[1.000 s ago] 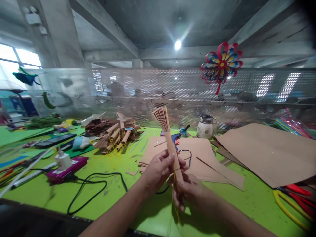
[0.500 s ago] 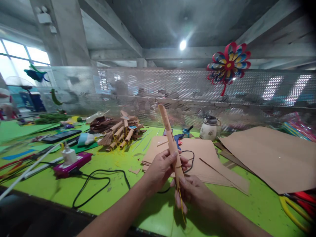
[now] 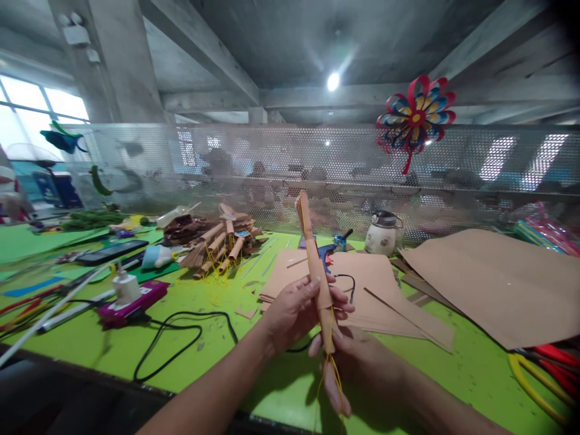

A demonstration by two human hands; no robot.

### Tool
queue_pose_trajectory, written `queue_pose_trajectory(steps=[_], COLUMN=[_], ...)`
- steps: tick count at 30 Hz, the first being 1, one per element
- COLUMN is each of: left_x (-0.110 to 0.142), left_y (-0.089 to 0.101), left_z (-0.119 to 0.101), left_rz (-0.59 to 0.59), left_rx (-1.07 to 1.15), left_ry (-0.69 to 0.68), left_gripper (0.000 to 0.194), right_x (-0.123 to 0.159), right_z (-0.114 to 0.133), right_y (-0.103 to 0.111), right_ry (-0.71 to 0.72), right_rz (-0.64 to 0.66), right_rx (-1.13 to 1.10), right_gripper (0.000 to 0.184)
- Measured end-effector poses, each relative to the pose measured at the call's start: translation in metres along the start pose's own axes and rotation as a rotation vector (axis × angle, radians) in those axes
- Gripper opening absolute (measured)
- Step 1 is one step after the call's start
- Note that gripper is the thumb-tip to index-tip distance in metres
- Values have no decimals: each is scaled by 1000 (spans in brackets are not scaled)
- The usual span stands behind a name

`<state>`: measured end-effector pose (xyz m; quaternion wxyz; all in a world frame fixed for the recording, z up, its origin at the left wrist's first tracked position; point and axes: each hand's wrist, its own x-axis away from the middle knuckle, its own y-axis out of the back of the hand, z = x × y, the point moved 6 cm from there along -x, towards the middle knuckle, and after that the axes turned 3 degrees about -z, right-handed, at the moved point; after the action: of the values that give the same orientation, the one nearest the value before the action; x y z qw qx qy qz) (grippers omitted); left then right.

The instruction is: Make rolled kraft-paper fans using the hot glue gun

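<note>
I hold a folded brown paper fan (image 3: 314, 260) upright in front of me, its pleats closed edge-on at the top. My left hand (image 3: 296, 309) grips its handle part, fingers wrapped round it. My right hand (image 3: 357, 365) is just below, pinching the fan's lower end where yellow thread (image 3: 336, 373) hangs down. Behind the fan lie sheets of brown paper (image 3: 371, 290) and a blue glue gun (image 3: 327, 252).
A heap of finished paper fans (image 3: 217, 241) lies at the back left of the green table (image 3: 190, 362). A purple power strip (image 3: 131, 301) with black cable, a phone (image 3: 111, 249), a jar (image 3: 381, 234), large brown card (image 3: 493, 284) and scissors (image 3: 539, 362) surround me. A perforated metal screen (image 3: 475, 163) carries a paper pinwheel (image 3: 414, 118).
The fan's top was spread out a second ago; it has been turned and now shows closed, edge-on. My right hand has slipped slightly lower along the yellow thread.
</note>
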<state>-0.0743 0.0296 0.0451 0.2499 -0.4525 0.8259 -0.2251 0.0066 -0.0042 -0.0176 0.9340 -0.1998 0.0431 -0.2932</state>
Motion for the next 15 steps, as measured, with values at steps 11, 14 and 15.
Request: queue_pose_trajectory(steps=[11,14,15], left_x=[-2,-3,-3], left_y=[8,10,10], left_z=[-3,-4,-4], left_rz=[-118,-168,-185], left_rx=[-73,-113,-125], left_ry=[-34,-33,-34], left_gripper=[17,20,21], right_x=[-7,-6,-6], right_z=[7,11,12], right_y=[20,19,19], right_ry=[195,222,231], right_rz=[-249,-269,-280], right_rx=[161,310,361], right_gripper=[39,38,39])
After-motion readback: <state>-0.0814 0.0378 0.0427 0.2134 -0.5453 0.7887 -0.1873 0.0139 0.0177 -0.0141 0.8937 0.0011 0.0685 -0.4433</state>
